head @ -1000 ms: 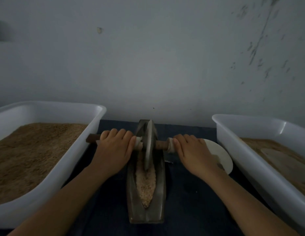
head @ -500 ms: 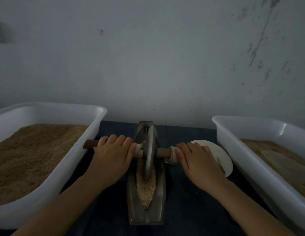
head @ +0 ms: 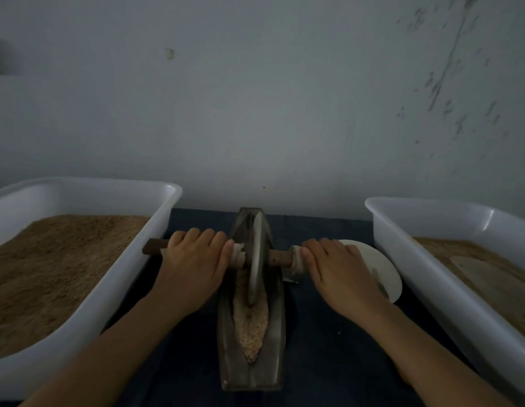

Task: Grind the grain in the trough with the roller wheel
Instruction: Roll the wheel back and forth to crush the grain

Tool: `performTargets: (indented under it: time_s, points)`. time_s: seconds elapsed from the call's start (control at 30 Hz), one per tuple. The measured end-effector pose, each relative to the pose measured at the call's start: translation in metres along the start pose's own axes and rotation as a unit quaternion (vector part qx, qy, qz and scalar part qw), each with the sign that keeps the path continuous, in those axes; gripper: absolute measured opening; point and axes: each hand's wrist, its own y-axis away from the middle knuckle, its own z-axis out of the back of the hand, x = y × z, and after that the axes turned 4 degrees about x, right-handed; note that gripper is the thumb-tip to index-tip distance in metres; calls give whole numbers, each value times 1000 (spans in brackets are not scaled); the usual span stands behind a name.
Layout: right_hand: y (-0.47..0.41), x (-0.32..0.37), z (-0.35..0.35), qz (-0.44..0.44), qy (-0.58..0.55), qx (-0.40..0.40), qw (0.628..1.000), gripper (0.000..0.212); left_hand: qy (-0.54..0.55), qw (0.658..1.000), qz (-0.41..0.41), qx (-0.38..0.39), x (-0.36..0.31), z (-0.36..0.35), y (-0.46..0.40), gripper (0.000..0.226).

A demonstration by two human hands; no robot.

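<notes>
A long metal trough (head: 252,373) lies lengthwise on the dark table in front of me. Pale crushed grain (head: 251,324) fills its groove. The grey roller wheel (head: 256,259) stands on edge in the far half of the trough. A wooden axle (head: 280,258) runs through the wheel, and its left end (head: 154,246) sticks out past my fingers. My left hand (head: 193,265) grips the axle just left of the wheel. My right hand (head: 340,271) grips it on the right, beside a white wrapping (head: 296,259).
A white tub (head: 132,277) of brown meal stands close on the left. A second white tub (head: 402,259) with brown meal stands on the right. A white plate (head: 384,268) lies partly under my right hand. A grey wall rises just behind the trough.
The wheel and both hands have rolled a short way toward me along the trough. The grips have not changed.
</notes>
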Motion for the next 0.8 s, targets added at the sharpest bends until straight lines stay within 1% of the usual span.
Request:
performTargets:
  time_s: [0.17,0.3,0.43,0.53,0.6,0.67,0.73,0.8]
  points:
    - [-28,-9,-17,-13,-1,-46,999,37,-4,1000,26,-17,3,-14,-18,55]
    - [-37,-11,-18,-19,14,-37,999,36,-3,1000,24,-15,6,-17,-23,56]
    - [-22,-10,-10,0,14,-3,1000,41,-1,1000,3,-17,4,-13,-14,55]
    - [-7,-5,3,4,-7,36,999,39,-27,999,-8,16,3,-5,-5,54]
    - [1,-2,15,8,-12,74,997,34,-35,998,-7,48,3,1,-2,44]
    - [6,1,26,15,-17,122,992,28,-20,996,-15,81,5,6,-2,35]
    - [9,2,35,19,-32,165,986,29,-5,993,-30,110,6,11,-2,30]
    - [9,2,39,19,-44,181,982,31,6,993,-38,115,7,13,-1,26]
